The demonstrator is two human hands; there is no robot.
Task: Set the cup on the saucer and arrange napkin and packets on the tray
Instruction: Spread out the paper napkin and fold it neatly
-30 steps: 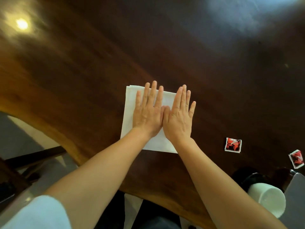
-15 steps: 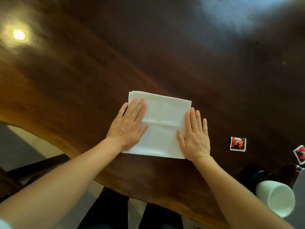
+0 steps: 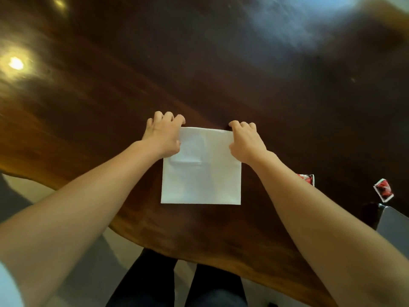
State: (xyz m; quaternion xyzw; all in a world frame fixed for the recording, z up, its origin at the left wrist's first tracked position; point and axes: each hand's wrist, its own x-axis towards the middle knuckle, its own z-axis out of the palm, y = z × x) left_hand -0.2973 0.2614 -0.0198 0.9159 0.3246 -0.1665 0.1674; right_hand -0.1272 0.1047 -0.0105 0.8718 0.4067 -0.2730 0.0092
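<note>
Napkin (image 3: 201, 167): far corners pinched by left hand (image 3: 162, 135) and right hand (image 3: 245, 140) fingers; folding judged underway; fold toward near edge required.

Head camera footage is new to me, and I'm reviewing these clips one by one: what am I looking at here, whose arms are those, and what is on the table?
There is no machine here. A person wears one wide-angle camera on the head, looking forward and down, so the two bare arms are the wearer's own; the dark legs at the bottom are theirs too. On the dark wooden table lies a white folded napkin. The left hand and right hand are at its two far corners, fingers curled over the far edge, apparently pinching it. To the right lie two red packets: one partly hidden behind the right forearm, another near the picture's edge. The grey shape at the right edge is cropped; I cannot tell what it is.
</note>
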